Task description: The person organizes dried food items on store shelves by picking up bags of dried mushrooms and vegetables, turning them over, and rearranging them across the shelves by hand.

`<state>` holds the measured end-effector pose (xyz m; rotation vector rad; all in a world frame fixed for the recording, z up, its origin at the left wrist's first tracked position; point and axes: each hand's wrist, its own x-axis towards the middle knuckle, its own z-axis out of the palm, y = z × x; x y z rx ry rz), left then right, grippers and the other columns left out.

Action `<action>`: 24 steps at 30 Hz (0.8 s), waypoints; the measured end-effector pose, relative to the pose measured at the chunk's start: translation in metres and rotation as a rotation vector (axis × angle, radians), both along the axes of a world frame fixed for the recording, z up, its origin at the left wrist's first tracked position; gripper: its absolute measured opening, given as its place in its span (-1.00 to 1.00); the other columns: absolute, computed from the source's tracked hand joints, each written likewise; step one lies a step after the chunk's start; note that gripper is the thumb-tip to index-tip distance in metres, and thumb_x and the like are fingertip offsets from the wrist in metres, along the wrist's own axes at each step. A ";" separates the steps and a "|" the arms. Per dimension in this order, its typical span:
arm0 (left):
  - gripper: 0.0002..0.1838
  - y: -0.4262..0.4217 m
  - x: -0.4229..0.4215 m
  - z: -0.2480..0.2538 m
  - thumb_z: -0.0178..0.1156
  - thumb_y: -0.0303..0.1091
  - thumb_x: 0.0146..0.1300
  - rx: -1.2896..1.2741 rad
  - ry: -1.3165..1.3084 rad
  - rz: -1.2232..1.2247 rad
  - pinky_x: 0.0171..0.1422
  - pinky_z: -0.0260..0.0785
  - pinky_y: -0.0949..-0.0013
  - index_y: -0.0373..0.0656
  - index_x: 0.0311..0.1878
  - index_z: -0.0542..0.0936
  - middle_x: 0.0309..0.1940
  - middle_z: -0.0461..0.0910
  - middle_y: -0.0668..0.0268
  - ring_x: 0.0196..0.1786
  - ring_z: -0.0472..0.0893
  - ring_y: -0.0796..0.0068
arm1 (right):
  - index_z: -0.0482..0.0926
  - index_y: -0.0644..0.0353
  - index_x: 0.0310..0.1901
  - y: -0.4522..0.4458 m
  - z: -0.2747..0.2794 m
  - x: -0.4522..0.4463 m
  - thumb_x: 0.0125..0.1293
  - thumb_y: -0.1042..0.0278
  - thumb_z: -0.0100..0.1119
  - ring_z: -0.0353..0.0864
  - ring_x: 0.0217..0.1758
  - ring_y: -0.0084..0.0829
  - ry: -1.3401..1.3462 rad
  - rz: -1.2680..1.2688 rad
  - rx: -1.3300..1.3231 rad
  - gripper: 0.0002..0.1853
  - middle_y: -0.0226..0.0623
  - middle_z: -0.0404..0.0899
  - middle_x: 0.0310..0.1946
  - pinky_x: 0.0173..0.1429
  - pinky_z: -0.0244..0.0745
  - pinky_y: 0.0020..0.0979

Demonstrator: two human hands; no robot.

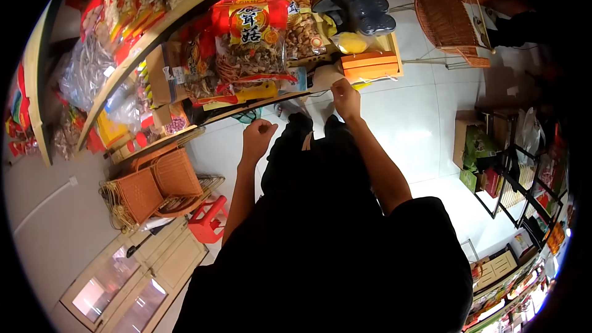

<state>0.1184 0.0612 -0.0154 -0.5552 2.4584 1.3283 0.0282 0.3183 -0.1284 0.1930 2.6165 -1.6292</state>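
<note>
My right hand (346,97) is at the front edge of the shelf, its fingers closed at the corner of a small tan card (327,76). Just beyond that hand lies an orange box (370,66). Lower and to the left, my left hand (258,138) hangs in front of the shelf with curled fingers, and nothing shows in it. Nearest to it on the shelf is a large red and clear bag of dried mushrooms (253,43). A second bag of dried mushrooms (304,36) lies to the right of that one.
Black-lidded jars (370,6) and a yellow packet (350,43) share the wooden shelf (398,55). Wicker chairs (441,9) stand at the upper right and lower left, with a red stool (208,219) below. Black racks (512,166) hold goods at the right.
</note>
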 end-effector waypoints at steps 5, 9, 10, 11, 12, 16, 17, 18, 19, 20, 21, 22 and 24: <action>-0.81 0.005 -0.001 0.009 0.25 -0.36 0.21 0.076 -0.044 0.010 -0.26 0.42 0.51 -0.34 -0.28 0.64 -0.49 0.64 0.28 -0.41 0.59 0.58 | 0.49 0.12 -0.10 0.008 -0.004 0.000 0.22 0.41 0.14 0.67 -0.33 -0.13 -0.120 0.064 -0.059 -0.79 -0.11 0.65 -0.44 -0.21 0.53 -0.24; -0.79 0.000 -0.004 0.006 0.22 -0.35 0.23 0.016 0.025 -0.023 -0.28 0.45 0.50 -0.35 -0.28 0.65 -0.48 0.66 0.25 -0.42 0.63 0.54 | 0.41 0.00 0.10 0.018 -0.004 0.003 0.19 0.46 0.07 0.65 -0.27 -0.08 -0.295 0.088 -0.099 -0.60 -0.08 0.66 -0.37 -0.12 0.52 -0.19; -0.79 -0.001 -0.003 0.005 0.22 -0.35 0.23 -0.018 0.049 -0.038 -0.32 0.45 0.50 -0.36 -0.29 0.65 -0.49 0.66 0.25 -0.43 0.63 0.54 | 0.41 0.00 0.10 0.021 -0.007 0.007 0.19 0.46 0.07 0.65 -0.27 -0.08 -0.290 0.102 -0.097 -0.60 -0.08 0.66 -0.37 -0.12 0.52 -0.19; -0.79 0.002 -0.005 0.014 0.22 -0.35 0.23 -0.019 0.054 -0.023 -0.32 0.45 0.50 -0.36 -0.29 0.65 -0.49 0.66 0.25 -0.43 0.63 0.54 | 0.37 0.04 0.15 0.024 -0.009 0.011 0.20 0.50 0.06 0.65 -0.36 -0.22 -0.277 0.078 -0.163 -0.56 -0.11 0.65 -0.40 -0.22 0.52 -0.28; -0.79 0.004 -0.007 0.024 0.23 -0.36 0.22 0.054 -0.031 0.039 -0.37 0.47 0.49 -0.37 -0.30 0.65 -0.49 0.66 0.23 -0.45 0.64 0.53 | 0.33 0.09 0.19 0.025 -0.011 0.015 0.20 0.55 0.04 0.65 -0.45 -0.37 -0.261 0.059 -0.229 -0.52 -0.15 0.65 -0.42 -0.33 0.52 -0.38; -0.82 -0.002 -0.006 0.020 0.25 -0.43 0.19 0.127 -0.057 0.051 -0.50 0.51 0.44 -0.40 -0.38 0.61 -0.50 0.65 0.16 -0.49 0.65 0.48 | 0.24 0.11 0.26 0.037 0.002 0.028 0.18 0.71 -0.06 0.63 -0.42 -0.37 -0.076 -0.074 -0.271 -0.42 -0.18 0.59 -0.35 -0.37 0.53 -0.43; -0.85 0.000 -0.005 0.018 0.27 -0.48 0.13 0.194 0.007 0.125 -0.51 0.49 0.47 -0.36 -0.46 0.56 -0.53 0.64 0.18 -0.57 0.61 0.51 | 0.22 0.19 0.26 0.045 -0.013 0.029 0.18 0.73 -0.08 0.60 -0.46 -0.42 -0.025 -0.058 -0.191 -0.43 -0.18 0.57 -0.36 -0.40 0.52 -0.48; -0.82 -0.001 -0.005 0.020 0.26 -0.51 0.13 0.151 0.048 0.129 -0.53 0.48 0.47 -0.32 -0.51 0.47 -0.57 0.59 0.22 -0.57 0.60 0.54 | 0.22 0.25 0.24 0.047 -0.010 0.030 0.20 0.71 -0.07 0.56 -0.50 -0.47 0.000 -0.092 -0.229 -0.47 -0.18 0.56 -0.37 -0.41 0.50 -0.50; -0.81 0.000 -0.007 0.023 0.26 -0.52 0.13 0.177 0.065 0.159 -0.53 0.48 0.47 -0.31 -0.52 0.46 -0.58 0.57 0.24 -0.58 0.59 0.54 | 0.23 0.23 0.23 0.048 -0.013 0.031 0.23 0.69 -0.05 0.54 -0.52 -0.50 0.058 -0.108 -0.249 -0.50 -0.22 0.54 -0.39 -0.42 0.49 -0.53; -0.80 0.000 -0.008 0.026 0.25 -0.52 0.14 0.205 0.082 0.187 -0.54 0.47 0.47 -0.29 -0.52 0.44 -0.60 0.55 0.25 -0.58 0.58 0.55 | 0.23 0.22 0.21 0.048 -0.008 0.032 0.24 0.67 -0.04 0.53 -0.52 -0.52 0.068 -0.134 -0.252 -0.52 -0.25 0.53 -0.40 -0.43 0.47 -0.55; -0.81 -0.006 -0.008 0.025 0.25 -0.51 0.15 0.206 0.076 0.151 -0.52 0.45 0.47 -0.29 -0.51 0.45 -0.59 0.55 0.26 -0.59 0.56 0.56 | 0.23 0.23 0.20 0.047 -0.002 0.031 0.25 0.66 -0.04 0.52 -0.52 -0.52 0.050 -0.162 -0.285 -0.53 -0.24 0.52 -0.40 -0.44 0.46 -0.55; -0.81 -0.012 -0.009 0.025 0.28 -0.46 0.15 0.150 0.091 0.072 -0.50 0.42 0.48 -0.31 -0.48 0.48 -0.59 0.56 0.26 -0.59 0.57 0.56 | 0.24 0.21 0.19 0.045 0.005 0.030 0.25 0.65 -0.05 0.49 -0.53 -0.53 0.008 -0.197 -0.337 -0.54 -0.24 0.50 -0.38 -0.44 0.45 -0.56; -0.80 -0.017 -0.011 0.029 0.31 -0.41 0.14 0.154 0.038 0.079 -0.50 0.38 0.48 -0.32 -0.46 0.54 -0.59 0.58 0.26 -0.59 0.57 0.57 | 0.25 0.18 0.18 0.040 0.009 0.028 0.26 0.64 -0.05 0.46 -0.54 -0.54 0.024 -0.235 -0.402 -0.56 -0.25 0.48 -0.37 -0.45 0.43 -0.56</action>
